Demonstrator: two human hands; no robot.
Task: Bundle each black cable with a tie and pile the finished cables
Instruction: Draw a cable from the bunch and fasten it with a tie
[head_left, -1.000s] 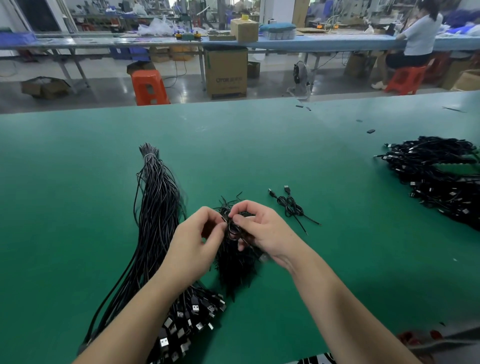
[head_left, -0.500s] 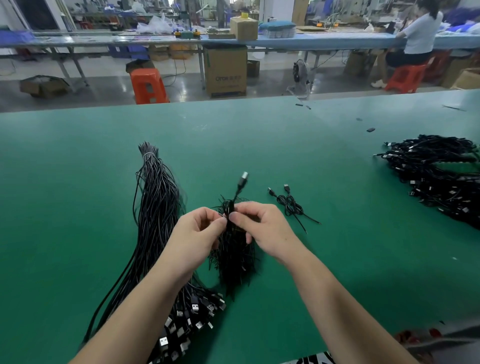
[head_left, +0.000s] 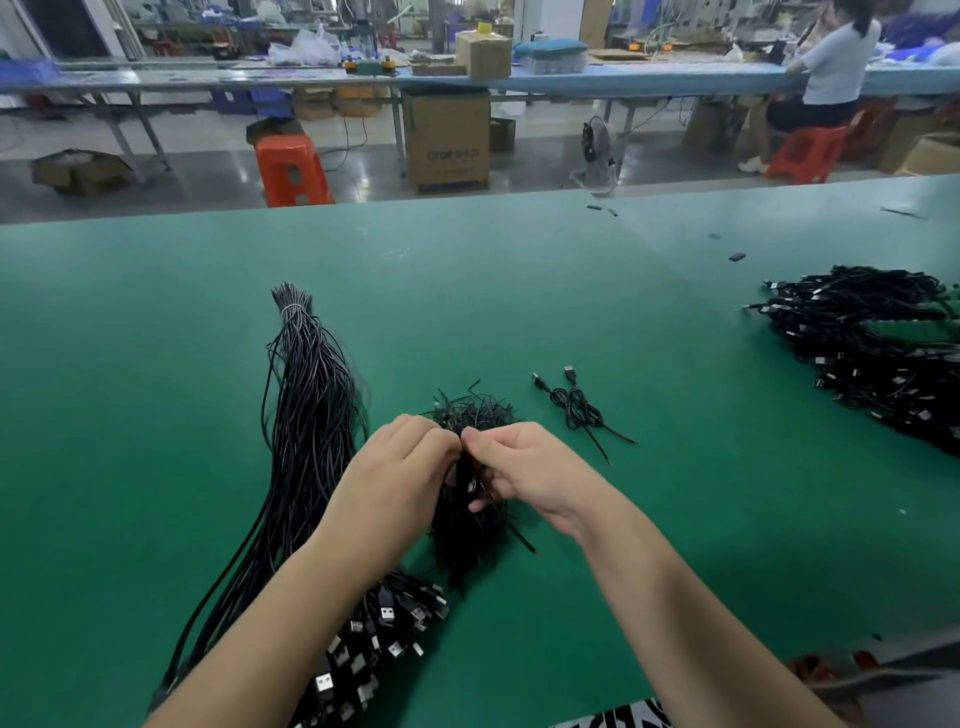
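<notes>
Two hands of mine meet over a small black cable (head_left: 470, 475), and both pinch it. My left hand (head_left: 400, 467) has its fingers curled in, with the tips squeezing the cable from the left. My right hand (head_left: 524, 475) curls its fingers and thumb around the same cable from the right. I cannot tell how the tie sits on it, as my fingers hide that part. The cable is just above a heap of loose black ties (head_left: 467, 535), which lies on the green table (head_left: 156, 415). Left of the heap is a long bunch of untied cables (head_left: 306, 415), with plugs at the near end. Just to the right of the heap and a bit farther from me lies one bundled cable (head_left: 576, 408), alone. Well to the right of the heap, near the table edge, is a big pile of finished cables (head_left: 883, 353).
</notes>
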